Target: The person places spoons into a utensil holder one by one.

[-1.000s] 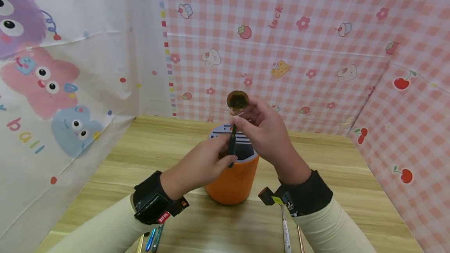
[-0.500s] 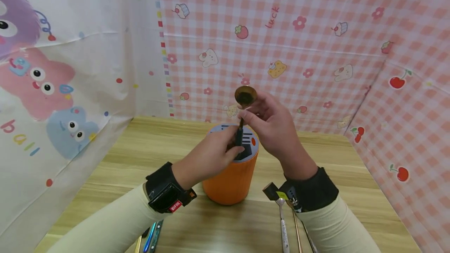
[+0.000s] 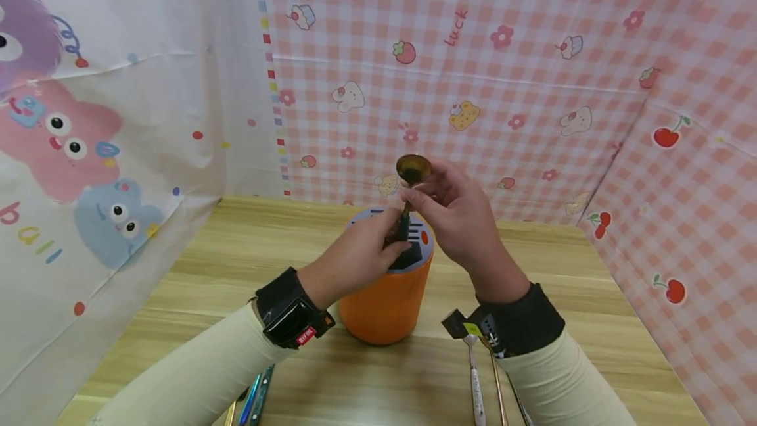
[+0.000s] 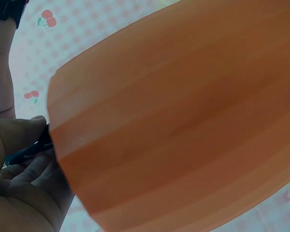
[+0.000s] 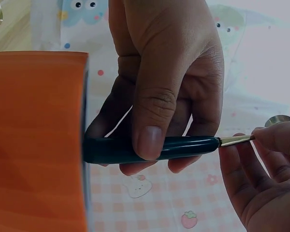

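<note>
A spoon with a gold-coloured bowl (image 3: 413, 168) and a dark green handle (image 5: 188, 146) stands nearly upright, bowl up, over the orange utensil holder (image 3: 383, 307). My left hand (image 3: 363, 252) pinches the green handle between thumb and fingers. Higher up, my right hand (image 3: 458, 212) pinches the thin gold neck just below the bowl. In the right wrist view the handle's end is right at the holder's rim. The holder's grey top has slots, a red oval and a larger dark opening, partly covered by my left hand.
Near me on the right lie a spoon with a white patterned handle (image 3: 476, 380) and gold-coloured utensils (image 3: 499, 390). On the left are a blue-handled (image 3: 250, 403) and a dark green-handled utensil (image 3: 262, 394), partly under my sleeve. Patterned cloths (image 3: 520, 84) enclose the wooden table (image 3: 532, 268).
Both hands have shifted slightly right with the spoon, which has become more upright. The left hand has risen a little relative to the holder. The head view has turned slightly.
</note>
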### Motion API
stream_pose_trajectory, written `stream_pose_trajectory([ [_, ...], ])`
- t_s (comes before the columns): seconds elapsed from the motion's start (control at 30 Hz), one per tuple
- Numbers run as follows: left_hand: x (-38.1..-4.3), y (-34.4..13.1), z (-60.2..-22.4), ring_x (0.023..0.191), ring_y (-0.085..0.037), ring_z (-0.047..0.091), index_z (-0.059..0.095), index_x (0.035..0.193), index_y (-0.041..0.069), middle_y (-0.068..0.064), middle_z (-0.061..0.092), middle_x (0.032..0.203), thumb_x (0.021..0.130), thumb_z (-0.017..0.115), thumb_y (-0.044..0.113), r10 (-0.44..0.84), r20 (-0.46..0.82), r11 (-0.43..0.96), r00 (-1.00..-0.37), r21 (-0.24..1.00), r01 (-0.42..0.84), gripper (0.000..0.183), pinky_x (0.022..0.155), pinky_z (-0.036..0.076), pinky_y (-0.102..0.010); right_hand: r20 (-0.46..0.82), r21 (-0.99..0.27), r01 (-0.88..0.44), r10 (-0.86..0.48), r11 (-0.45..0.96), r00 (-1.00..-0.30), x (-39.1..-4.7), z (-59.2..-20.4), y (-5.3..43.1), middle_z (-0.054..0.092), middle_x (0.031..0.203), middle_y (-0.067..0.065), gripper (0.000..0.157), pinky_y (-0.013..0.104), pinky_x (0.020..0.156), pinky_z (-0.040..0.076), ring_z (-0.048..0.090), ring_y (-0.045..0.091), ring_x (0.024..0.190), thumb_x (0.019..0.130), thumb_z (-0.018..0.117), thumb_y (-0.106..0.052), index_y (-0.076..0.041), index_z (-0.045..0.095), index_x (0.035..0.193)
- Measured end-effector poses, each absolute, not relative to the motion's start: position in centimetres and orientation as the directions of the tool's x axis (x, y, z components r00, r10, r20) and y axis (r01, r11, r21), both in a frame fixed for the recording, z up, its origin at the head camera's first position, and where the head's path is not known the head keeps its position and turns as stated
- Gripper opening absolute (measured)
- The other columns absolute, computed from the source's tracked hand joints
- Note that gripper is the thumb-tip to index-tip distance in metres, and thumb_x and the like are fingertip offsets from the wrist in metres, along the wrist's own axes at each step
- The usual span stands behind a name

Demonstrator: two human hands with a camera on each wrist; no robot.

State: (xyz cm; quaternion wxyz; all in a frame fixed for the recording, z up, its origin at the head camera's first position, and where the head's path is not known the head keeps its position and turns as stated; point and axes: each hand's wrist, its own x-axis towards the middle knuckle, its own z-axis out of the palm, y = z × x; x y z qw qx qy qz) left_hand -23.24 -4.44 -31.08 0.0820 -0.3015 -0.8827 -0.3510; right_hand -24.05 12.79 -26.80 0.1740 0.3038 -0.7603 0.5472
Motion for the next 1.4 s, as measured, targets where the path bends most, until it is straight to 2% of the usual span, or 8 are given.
stream_pose_trajectory([
  [0.1,-23.5,-4.4,-31.5,0.087,-0.012,0.062,0.050,0.116,0.010,-0.002,0.064,0.102,0.099,0.061,0.019,0.480,0.322,0.570,-0.816,0.593,0.569,0.022,0.073,0.054,-0.031,0.588,-0.733,-0.646,-0.277,0.215,-0.760,-24.3,-27.3,12.8,0.069,0.106,0.011,0.038,0.033,0.075,0.055,0.066,0.017,0.091,0.092,0.069,-0.012,-0.016,0.058,0.129],
  [0.27,-23.7,-4.4,-32.1,0.073,-0.011,0.060,0.052,0.116,0.009,-0.001,0.064,0.091,0.099,0.060,0.019,0.496,0.282,0.572,-0.821,0.605,0.553,0.022,0.063,0.052,-0.028,0.561,-0.750,-0.619,-0.274,0.231,-0.781,-24.6,-28.2,12.9,0.069,0.106,0.011,0.037,0.036,0.079,0.055,0.065,0.017,0.091,0.094,0.068,-0.014,-0.016,0.058,0.129],
  [0.4,-23.8,-4.5,-32.4,0.073,-0.011,0.059,0.052,0.122,0.011,0.001,0.064,0.091,0.098,0.061,0.022,0.515,0.230,0.592,-0.826,0.601,0.536,0.028,0.064,0.051,-0.027,0.514,-0.775,-0.577,-0.272,0.258,-0.813,-24.7,-29.0,13.0,0.068,0.107,0.011,0.036,0.039,0.080,0.054,0.064,0.018,0.091,0.095,0.066,-0.014,-0.014,0.056,0.129],
  [0.63,-23.9,-4.6,-32.7,0.071,-0.012,0.057,0.054,0.109,0.014,0.001,0.062,0.087,0.100,0.059,0.024,0.546,0.175,0.619,-0.819,0.574,0.536,0.015,0.063,0.048,-0.027,0.425,-0.817,-0.491,-0.261,0.301,-0.867,-24.8,-30.4,13.2,0.066,0.104,0.013,0.038,0.040,0.080,0.055,0.064,0.022,0.090,0.096,0.064,-0.012,-0.012,0.053,0.133],
  [0.93,-24.0,-4.5,-32.9,0.065,-0.010,0.052,0.056,0.098,0.016,0.001,0.057,0.078,0.101,0.056,0.025,0.547,0.177,0.642,-0.818,0.539,0.545,0.010,0.059,0.044,-0.026,0.369,-0.857,-0.432,-0.250,0.280,-0.895,-24.8,-32.1,13.5,0.068,0.107,0.012,0.037,0.041,0.081,0.055,0.064,0.022,0.092,0.095,0.066,-0.012,-0.014,0.055,0.130],
  [1.23,-23.7,-4.5,-32.9,0.065,-0.010,0.053,0.061,0.101,0.015,0.002,0.060,0.080,0.101,0.056,0.023,0.527,0.200,0.646,-0.826,0.537,0.543,0.009,0.058,0.045,-0.025,0.348,-0.845,-0.418,-0.251,0.334,-0.903,-24.8,-33.7,13.9,0.067,0.102,0.012,0.036,0.040,0.078,0.052,0.062,0.023,0.091,0.094,0.067,-0.013,-0.015,0.057,0.129],
  [1.4,-23.7,-4.5,-33.0,0.061,-0.009,0.050,0.061,0.101,0.015,0.002,0.058,0.077,0.102,0.054,0.023,0.524,0.220,0.633,-0.823,0.545,0.549,0.011,0.055,0.042,-0.025,0.344,-0.847,-0.416,-0.256,0.330,-0.903,-24.9,-34.1,14.0,0.067,0.108,0.013,0.038,0.041,0.080,0.053,0.063,0.023,0.094,0.094,0.067,-0.012,-0.013,0.056,0.131],
])
